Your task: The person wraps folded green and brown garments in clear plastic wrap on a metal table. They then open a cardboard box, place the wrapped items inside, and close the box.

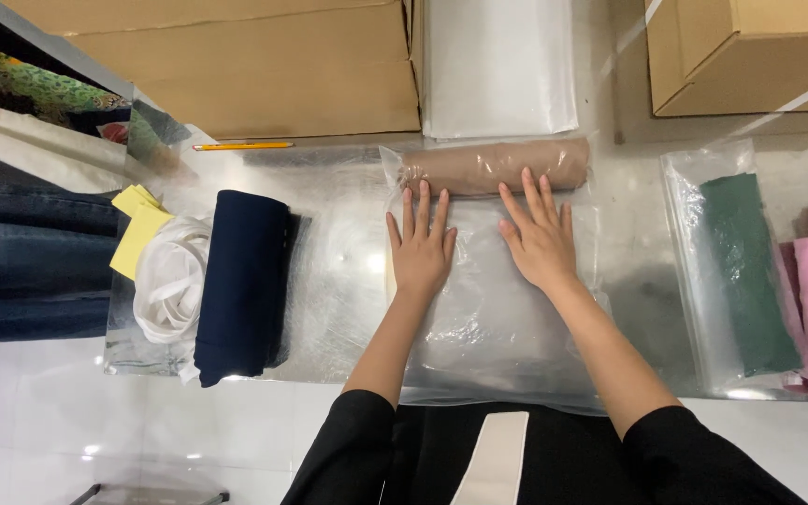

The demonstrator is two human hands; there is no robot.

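Head view: left hand [420, 245] and right hand [541, 239] spread flat, fingers open, pressing clear plastic bag [493, 318] on metal table [329, 281], fingertips against rolled tan cloth [493, 165] inside. Likely soft, light, slippery under film; best gripped at roll ends.

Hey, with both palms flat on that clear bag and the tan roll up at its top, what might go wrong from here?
1. The clear plastic bag looks slick on the shiny table; it may slide under the left hand and right hand.
2. Trapped air could puff around the tan fabric roll, loosening it.
3. The bag's near edge overhangs the table and might drag off.
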